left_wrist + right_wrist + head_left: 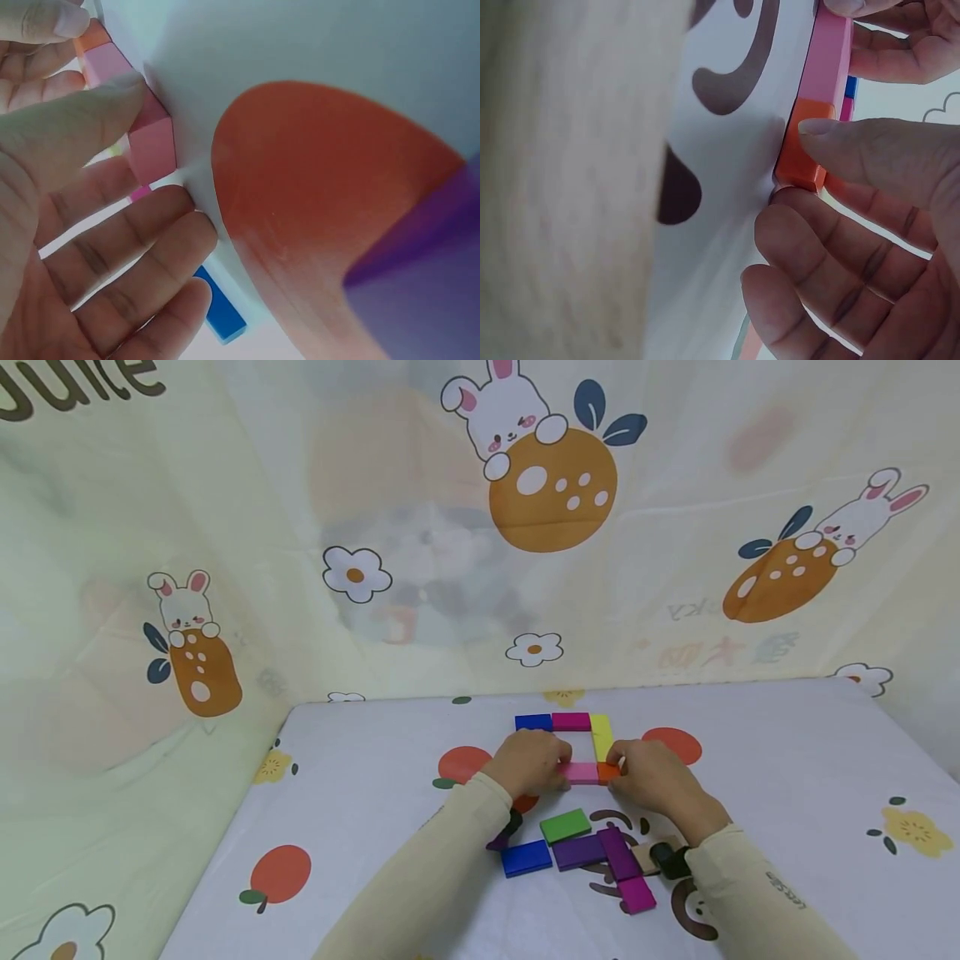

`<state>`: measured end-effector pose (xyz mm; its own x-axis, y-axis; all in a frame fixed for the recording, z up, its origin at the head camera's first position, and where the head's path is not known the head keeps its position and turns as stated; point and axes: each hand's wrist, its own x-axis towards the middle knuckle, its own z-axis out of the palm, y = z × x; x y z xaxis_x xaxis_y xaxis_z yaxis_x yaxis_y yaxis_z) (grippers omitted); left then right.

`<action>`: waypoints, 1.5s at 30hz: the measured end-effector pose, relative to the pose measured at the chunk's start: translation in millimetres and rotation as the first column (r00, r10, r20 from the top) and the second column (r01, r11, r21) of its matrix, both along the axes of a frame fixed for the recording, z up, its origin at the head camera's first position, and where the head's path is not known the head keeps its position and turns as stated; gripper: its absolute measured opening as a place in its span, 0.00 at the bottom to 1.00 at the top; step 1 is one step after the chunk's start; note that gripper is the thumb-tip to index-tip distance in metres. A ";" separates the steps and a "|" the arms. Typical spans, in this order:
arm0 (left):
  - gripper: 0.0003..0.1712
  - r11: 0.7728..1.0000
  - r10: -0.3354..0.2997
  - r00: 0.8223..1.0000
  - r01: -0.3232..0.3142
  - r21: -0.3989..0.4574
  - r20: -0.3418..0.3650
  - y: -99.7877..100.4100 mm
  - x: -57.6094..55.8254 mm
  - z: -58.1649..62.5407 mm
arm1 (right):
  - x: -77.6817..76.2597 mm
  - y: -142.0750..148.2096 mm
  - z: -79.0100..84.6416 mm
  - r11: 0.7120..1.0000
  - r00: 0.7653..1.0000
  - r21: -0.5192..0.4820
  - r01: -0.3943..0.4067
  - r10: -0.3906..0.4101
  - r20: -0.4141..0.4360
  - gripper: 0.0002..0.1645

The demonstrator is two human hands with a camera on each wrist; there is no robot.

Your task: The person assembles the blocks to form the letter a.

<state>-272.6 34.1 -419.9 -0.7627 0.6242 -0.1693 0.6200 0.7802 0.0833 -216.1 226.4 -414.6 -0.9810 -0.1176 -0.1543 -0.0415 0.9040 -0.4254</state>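
Note:
My left hand (pixel 527 762) pinches a pink block (pixel 581 773) near its left end. In the left wrist view the thumb lies on the upper face of that pink block (pixel 154 146), with fingers behind it. My right hand (pixel 660 781) pinches an orange block (pixel 607 772), whose end meets the pink one in the right wrist view. Behind them, a yellow block (pixel 601 737) runs back from the orange corner. It leads to a magenta block (pixel 571 722) and a blue block (pixel 533 722) lying end to end along the far side.
Nearer the front lie loose blocks: a green block (pixel 566 826), a blue block (pixel 527 858), a dark purple block (pixel 579 852), a purple block (pixel 618 853) and a magenta block (pixel 637 895). A tan block (pixel 646 860) is partly covered by the right wrist strap. Printed cloth (pixel 787 752) covers the table.

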 end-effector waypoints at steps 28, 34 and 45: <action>0.22 0.969 0.156 0.971 -0.186 0.163 0.182 -101.4 68.3 1.6 | 70.6 30.3 -17.5 0.987 0.999 -0.158 0.013 -0.018 -0.031 0.26; 0.16 0.987 0.098 0.995 -0.101 0.124 0.036 -88.4 71.0 0.7 | 77.6 30.5 -26.6 0.978 0.994 -0.204 0.038 -0.057 -0.090 0.25; 0.14 0.994 -0.109 0.983 0.107 -0.022 -0.150 -31.2 78.9 2.7 | 76.9 33.8 -28.3 0.965 0.995 -0.248 0.091 -0.100 -0.022 0.27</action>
<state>-193.7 2.9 -417.2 -0.7086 0.7025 -0.0663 0.7051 0.7086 -0.0275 -139.2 260.2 -442.9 -0.9937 -0.0532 -0.0983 0.0215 0.7723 -0.6349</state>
